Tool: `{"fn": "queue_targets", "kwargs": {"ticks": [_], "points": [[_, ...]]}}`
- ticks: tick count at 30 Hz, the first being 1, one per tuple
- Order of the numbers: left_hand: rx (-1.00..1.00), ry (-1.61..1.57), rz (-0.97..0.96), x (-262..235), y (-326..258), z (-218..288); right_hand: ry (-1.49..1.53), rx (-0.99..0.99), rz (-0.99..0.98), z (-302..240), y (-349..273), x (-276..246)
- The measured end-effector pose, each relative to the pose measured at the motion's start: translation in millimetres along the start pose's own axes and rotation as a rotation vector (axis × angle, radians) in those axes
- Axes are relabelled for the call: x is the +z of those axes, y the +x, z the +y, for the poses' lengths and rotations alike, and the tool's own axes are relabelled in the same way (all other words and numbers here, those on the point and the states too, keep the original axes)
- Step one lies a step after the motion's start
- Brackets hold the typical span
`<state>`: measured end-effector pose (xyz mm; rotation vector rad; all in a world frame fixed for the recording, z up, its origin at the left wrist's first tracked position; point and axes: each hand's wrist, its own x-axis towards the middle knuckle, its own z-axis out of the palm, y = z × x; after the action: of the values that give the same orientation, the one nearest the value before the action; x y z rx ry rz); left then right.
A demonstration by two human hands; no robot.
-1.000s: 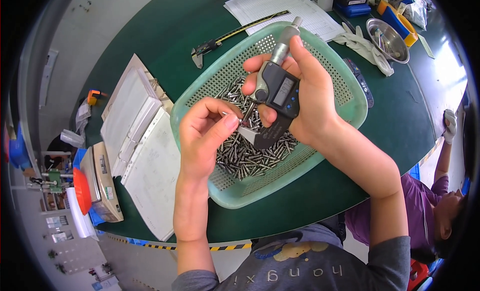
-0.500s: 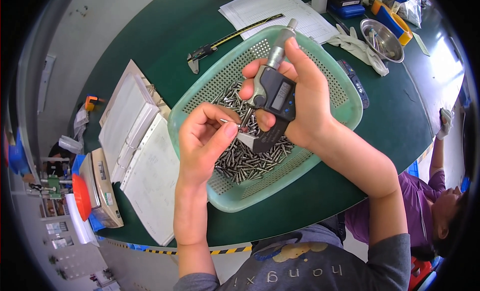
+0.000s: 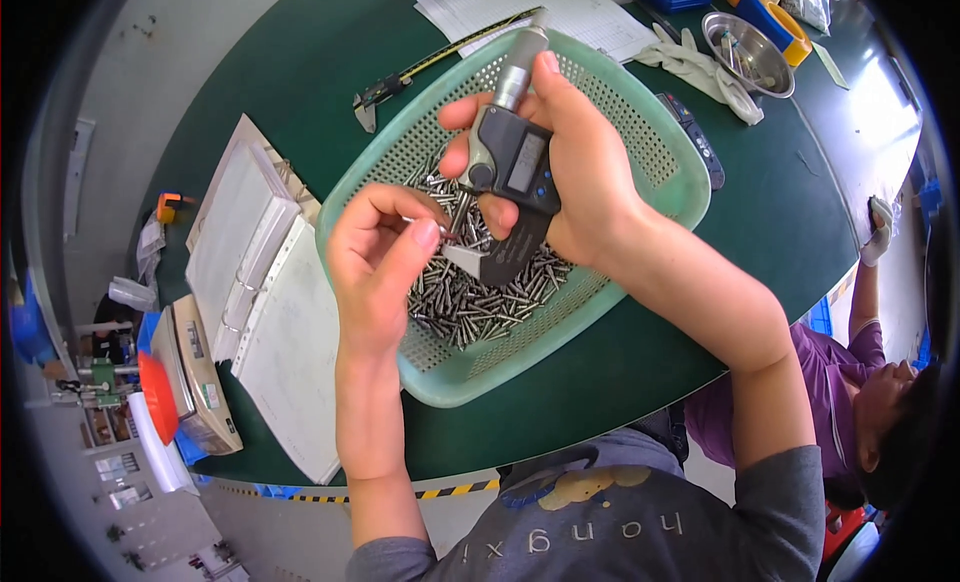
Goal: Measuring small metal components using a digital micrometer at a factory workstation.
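Note:
My right hand [image 3: 575, 162] is wrapped round a digital micrometer [image 3: 512, 157], its thimble pointing up and away and its small screen facing me. Between the thumb and fingers of my left hand [image 3: 380, 247] is a small metal pin [image 3: 412, 221], its end close to the micrometer's jaws; whether they touch it I cannot tell. Both hands are over a green perforated plastic basket [image 3: 642, 132]. Many loose metal pins [image 3: 480, 307] lie heaped in it, partly hidden by my hands and the micrometer.
A caliper [image 3: 385, 90] and paper sheets [image 3: 560, 10] lie beyond the basket. An open ring binder [image 3: 290, 332] and a scale [image 3: 205, 382] are at left. White gloves [image 3: 705, 77], a metal bowl [image 3: 748, 54] and another gauge [image 3: 690, 137] sit at right. A co-worker in purple [image 3: 830, 372] is further right.
The whole scene has shifted slightly left and up in the picture, as the view moved. My hands keep the same grip on the micrometer and the pin.

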<state>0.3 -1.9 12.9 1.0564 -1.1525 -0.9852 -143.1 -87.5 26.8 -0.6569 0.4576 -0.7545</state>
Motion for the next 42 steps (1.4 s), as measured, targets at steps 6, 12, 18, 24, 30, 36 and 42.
{"fn": "queue_targets", "kwargs": {"ticks": [6,12,18,24,30,36,42], "points": [[0.047,0.789,0.350,-6,6,-15,0.146,0.032,0.099,-3,3,-1],[0.207,1.194,-0.103,6,0,-13,0.309,0.112,0.120,-2,5,5],[0.078,1.036,-0.171,5,7,-31,0.464,0.060,0.079,14,26,-7],[-0.189,0.932,-0.075,-14,12,-26,0.439,0.106,0.081,13,29,-5],[-0.034,0.620,0.114,-46,18,-42,0.400,0.093,0.051,15,23,-8],[-0.034,0.566,0.053,-42,18,-35,0.376,0.083,0.049,23,37,-5],[0.137,0.711,0.086,-27,10,-24,0.368,0.083,0.048,22,37,-4]]}}
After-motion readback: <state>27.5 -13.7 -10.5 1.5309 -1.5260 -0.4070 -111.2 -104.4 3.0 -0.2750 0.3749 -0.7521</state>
